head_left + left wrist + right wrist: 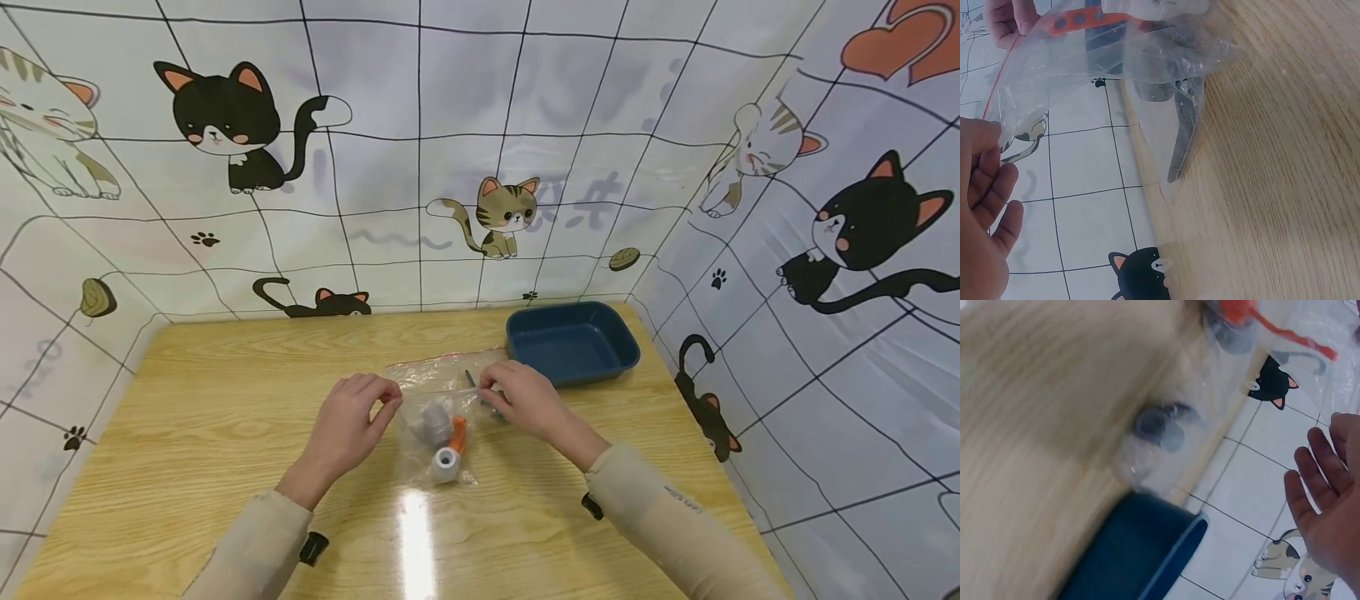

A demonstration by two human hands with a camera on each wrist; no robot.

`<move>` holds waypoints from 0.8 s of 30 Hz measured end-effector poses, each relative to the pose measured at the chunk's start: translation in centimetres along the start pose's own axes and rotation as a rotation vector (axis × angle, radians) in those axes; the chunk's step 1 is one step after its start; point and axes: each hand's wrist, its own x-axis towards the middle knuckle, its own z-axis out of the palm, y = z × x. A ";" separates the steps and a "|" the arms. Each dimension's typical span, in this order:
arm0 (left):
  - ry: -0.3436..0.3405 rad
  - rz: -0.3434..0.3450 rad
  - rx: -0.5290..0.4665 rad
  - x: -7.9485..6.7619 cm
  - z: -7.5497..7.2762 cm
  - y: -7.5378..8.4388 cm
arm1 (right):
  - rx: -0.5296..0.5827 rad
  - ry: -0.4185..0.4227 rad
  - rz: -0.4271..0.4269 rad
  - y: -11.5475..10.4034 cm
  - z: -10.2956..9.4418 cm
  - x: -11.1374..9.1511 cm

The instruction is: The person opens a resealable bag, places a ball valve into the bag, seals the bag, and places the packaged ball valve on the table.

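Note:
Both hands hold up a clear zip bag (412,467) by its top edge, one at each end. My left hand (348,425) pinches the left corner of the red-lined opening between thumb and forefinger. At the opposite corner my right hand (528,400) pinches the edge, its other fingers loose in the right wrist view. Inside the bag are a white round fitting (446,465), an orange piece (457,433) with holes along it, and a grey rounded part (435,425). Behind it a second clear bag (408,375) lies on the table, with dark grey parts (1183,131) inside.
A dark blue rectangular tray (573,379) stands at the table's back right, close beyond my right hand. The wood-grain table (225,400) meets a cat-print cloth (420,175) along its back edge, and cloth also hangs at both sides.

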 end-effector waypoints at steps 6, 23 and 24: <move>0.006 -0.016 -0.028 -0.2 0.0 -0.2 | 0.274 -0.133 0.108 -0.5 1.3 -0.5; -0.027 -0.099 -0.069 -0.8 -0.3 -0.3 | 0.648 -0.197 0.141 -1.4 6.2 -1.5; -0.029 -0.103 -0.069 -0.8 -0.3 -0.3 | 0.646 -0.194 0.141 -1.5 6.3 -1.5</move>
